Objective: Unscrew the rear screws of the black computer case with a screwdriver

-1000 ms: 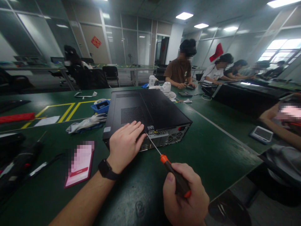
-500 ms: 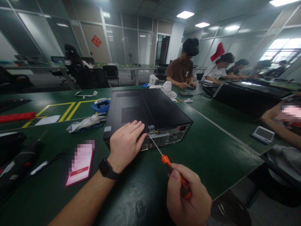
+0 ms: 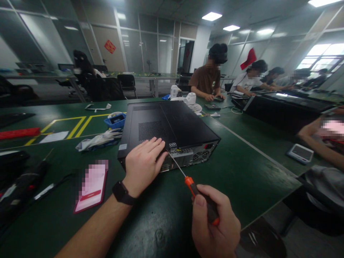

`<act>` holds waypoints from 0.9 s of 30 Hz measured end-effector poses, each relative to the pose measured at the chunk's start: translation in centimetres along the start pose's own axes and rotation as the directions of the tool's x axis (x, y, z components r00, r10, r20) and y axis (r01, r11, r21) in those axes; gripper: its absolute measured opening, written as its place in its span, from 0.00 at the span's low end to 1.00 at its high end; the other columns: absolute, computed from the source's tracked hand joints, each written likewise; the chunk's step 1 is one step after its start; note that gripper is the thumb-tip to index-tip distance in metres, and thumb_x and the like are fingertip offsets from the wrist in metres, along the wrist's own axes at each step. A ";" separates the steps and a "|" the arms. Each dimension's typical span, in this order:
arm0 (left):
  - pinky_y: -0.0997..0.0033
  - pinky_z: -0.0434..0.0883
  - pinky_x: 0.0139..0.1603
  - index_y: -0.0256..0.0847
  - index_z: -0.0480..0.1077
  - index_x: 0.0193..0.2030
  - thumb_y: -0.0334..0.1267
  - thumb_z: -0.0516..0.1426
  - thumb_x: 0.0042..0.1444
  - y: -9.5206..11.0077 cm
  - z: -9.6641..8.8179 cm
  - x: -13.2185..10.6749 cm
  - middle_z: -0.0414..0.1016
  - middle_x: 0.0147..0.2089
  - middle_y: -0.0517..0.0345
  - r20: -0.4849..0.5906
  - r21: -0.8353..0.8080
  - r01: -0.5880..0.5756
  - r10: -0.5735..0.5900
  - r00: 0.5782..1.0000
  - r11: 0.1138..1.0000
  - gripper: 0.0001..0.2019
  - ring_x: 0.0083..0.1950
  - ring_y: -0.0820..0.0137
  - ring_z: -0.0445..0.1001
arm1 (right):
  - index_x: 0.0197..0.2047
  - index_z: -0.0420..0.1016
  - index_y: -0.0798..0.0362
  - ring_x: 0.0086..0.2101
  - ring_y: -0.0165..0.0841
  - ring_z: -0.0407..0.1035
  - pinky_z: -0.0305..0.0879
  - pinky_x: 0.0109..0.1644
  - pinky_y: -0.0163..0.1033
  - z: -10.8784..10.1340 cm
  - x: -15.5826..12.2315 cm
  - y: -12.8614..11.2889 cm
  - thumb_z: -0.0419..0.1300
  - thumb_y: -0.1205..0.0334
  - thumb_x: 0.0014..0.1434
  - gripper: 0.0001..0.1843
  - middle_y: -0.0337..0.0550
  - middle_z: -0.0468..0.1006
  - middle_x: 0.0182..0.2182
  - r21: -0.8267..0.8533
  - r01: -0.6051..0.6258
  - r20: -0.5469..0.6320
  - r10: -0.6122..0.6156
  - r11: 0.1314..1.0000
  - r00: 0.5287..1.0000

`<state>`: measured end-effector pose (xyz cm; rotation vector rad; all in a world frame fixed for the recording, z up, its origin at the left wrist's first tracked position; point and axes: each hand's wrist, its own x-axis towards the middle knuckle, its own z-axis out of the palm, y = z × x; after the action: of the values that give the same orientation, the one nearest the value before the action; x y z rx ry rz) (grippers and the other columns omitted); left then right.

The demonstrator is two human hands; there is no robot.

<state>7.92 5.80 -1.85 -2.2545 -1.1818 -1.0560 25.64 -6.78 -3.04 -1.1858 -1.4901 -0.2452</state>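
A black computer case point(image 3: 188, 123) lies on its side on the green table, its metal back panel with a fan grille turned toward me. My left hand point(image 3: 143, 157) rests flat on the near corner of its top, fingers stretched out, thumb by the back edge. In my right hand point(image 3: 216, 222) is an orange and black screwdriver point(image 3: 190, 182), held by its handle. Its thin shaft points up and left, and the tip meets the upper edge of the back panel beside my left thumb. Whether a screw sits under the tip is too small to tell.
Left of the case lie work gloves point(image 3: 99, 139), a blue tray point(image 3: 116, 121) and a phone point(image 3: 92, 188). A black power tool point(image 3: 24, 186) is at far left. Behind the case stands a white device point(image 3: 176, 92). Co-workers sit across and at right, near a small scale-like device point(image 3: 300, 153).
My right fingers have shifted and the screwdriver handle has turned slightly in my grip. The tip, my left hand and the case stay in place.
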 end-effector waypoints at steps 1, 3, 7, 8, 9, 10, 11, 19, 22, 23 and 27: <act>0.54 0.74 0.63 0.39 0.77 0.55 0.41 0.58 0.65 0.0 0.0 0.0 0.81 0.58 0.52 0.000 -0.001 0.000 0.000 1.000 1.000 0.15 0.60 0.60 0.79 | 0.48 0.72 0.54 0.30 0.28 0.76 0.74 0.36 0.33 0.0 0.0 -0.1 0.59 0.66 0.63 0.10 0.40 0.79 0.35 0.017 0.007 0.000 -0.007 1.000 1.000; 0.55 0.74 0.64 0.40 0.77 0.55 0.41 0.58 0.65 0.0 0.1 0.0 0.81 0.58 0.52 0.002 -0.002 0.001 -0.001 1.000 1.000 0.15 0.60 0.60 0.78 | 0.49 0.71 0.54 0.32 0.29 0.76 0.74 0.36 0.34 0.0 0.1 -0.2 0.59 0.67 0.62 0.11 0.41 0.78 0.36 0.045 0.031 -0.001 -0.031 0.998 1.000; 0.55 0.74 0.63 0.39 0.77 0.55 0.41 0.58 0.65 0.0 0.1 0.0 0.81 0.58 0.52 0.004 0.001 0.000 0.000 1.000 1.000 0.15 0.60 0.60 0.79 | 0.47 0.72 0.52 0.30 0.28 0.75 0.73 0.35 0.32 0.0 0.0 -0.2 0.58 0.69 0.63 0.09 0.39 0.79 0.34 0.031 0.029 0.003 -0.029 0.999 1.000; 0.55 0.74 0.63 0.39 0.77 0.55 0.41 0.58 0.65 0.0 0.1 0.0 0.81 0.58 0.52 0.003 0.001 -0.002 0.002 1.000 1.000 0.15 0.60 0.60 0.79 | 0.47 0.73 0.52 0.29 0.27 0.75 0.73 0.34 0.32 0.0 -0.1 -0.1 0.58 0.69 0.64 0.09 0.38 0.79 0.33 0.018 0.012 0.008 -0.012 1.000 1.000; 0.55 0.74 0.63 0.39 0.77 0.55 0.41 0.58 0.65 0.0 0.1 0.0 0.81 0.58 0.52 0.001 0.002 -0.003 0.003 1.000 1.000 0.15 0.60 0.60 0.79 | 0.47 0.73 0.52 0.29 0.27 0.75 0.73 0.34 0.31 0.0 -0.2 0.0 0.58 0.68 0.64 0.08 0.38 0.79 0.33 0.006 -0.007 0.015 0.007 1.000 1.000; 0.55 0.73 0.64 0.39 0.77 0.56 0.41 0.58 0.65 0.0 0.1 0.0 0.81 0.58 0.52 -0.002 0.002 -0.004 0.004 1.000 1.000 0.15 0.60 0.60 0.79 | 0.48 0.73 0.52 0.29 0.27 0.75 0.73 0.34 0.32 0.0 -0.2 0.1 0.58 0.68 0.65 0.09 0.38 0.79 0.32 0.003 -0.019 0.022 0.019 1.000 1.000; 0.55 0.73 0.64 0.39 0.77 0.55 0.41 0.58 0.65 0.0 0.1 0.0 0.81 0.58 0.52 -0.005 0.002 -0.002 0.002 1.000 1.000 0.15 0.60 0.60 0.78 | 0.49 0.73 0.53 0.29 0.28 0.76 0.74 0.35 0.32 0.0 -0.2 0.1 0.58 0.67 0.65 0.09 0.39 0.79 0.33 0.010 -0.020 0.023 0.019 1.000 1.000; 0.54 0.74 0.63 0.39 0.77 0.55 0.41 0.58 0.65 0.1 0.0 0.0 0.81 0.58 0.52 0.005 0.002 0.001 -0.001 1.000 1.000 0.15 0.60 0.60 0.79 | 0.47 0.72 0.53 0.33 0.29 0.76 0.74 0.37 0.34 0.2 0.1 -0.2 0.59 0.71 0.62 0.10 0.40 0.78 0.34 0.061 0.035 -0.021 -0.034 0.998 0.999; 0.54 0.74 0.63 0.39 0.77 0.55 0.41 0.58 0.65 0.1 0.1 0.0 0.81 0.58 0.52 0.004 -0.004 0.005 -0.005 1.000 1.000 0.15 0.60 0.59 0.79 | 0.48 0.73 0.53 0.28 0.27 0.74 0.74 0.35 0.33 0.1 0.1 0.0 0.59 0.69 0.63 0.09 0.38 0.78 0.32 0.031 0.007 -0.016 -0.006 1.000 1.000; 0.54 0.74 0.63 0.39 0.77 0.55 0.41 0.58 0.65 0.1 0.1 0.0 0.81 0.58 0.52 0.003 -0.004 0.006 -0.006 1.000 1.000 0.15 0.60 0.59 0.79 | 0.49 0.73 0.54 0.29 0.28 0.74 0.74 0.36 0.33 0.0 0.2 -0.1 0.59 0.68 0.63 0.10 0.39 0.78 0.33 0.035 0.006 -0.011 -0.006 0.999 1.000; 0.54 0.74 0.63 0.39 0.77 0.55 0.41 0.58 0.65 0.1 0.0 0.1 0.81 0.58 0.51 0.007 -0.003 0.006 -0.006 1.000 1.000 0.15 0.60 0.59 0.79 | 0.48 0.71 0.55 0.36 0.31 0.76 0.75 0.40 0.36 0.0 0.5 -0.4 0.59 0.69 0.60 0.12 0.43 0.77 0.37 0.089 0.044 -0.008 -0.044 0.995 0.999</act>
<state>8.02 5.76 -1.80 -2.2600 -1.1916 -1.0533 25.44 -6.72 -2.47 -1.0812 -1.5077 -0.2097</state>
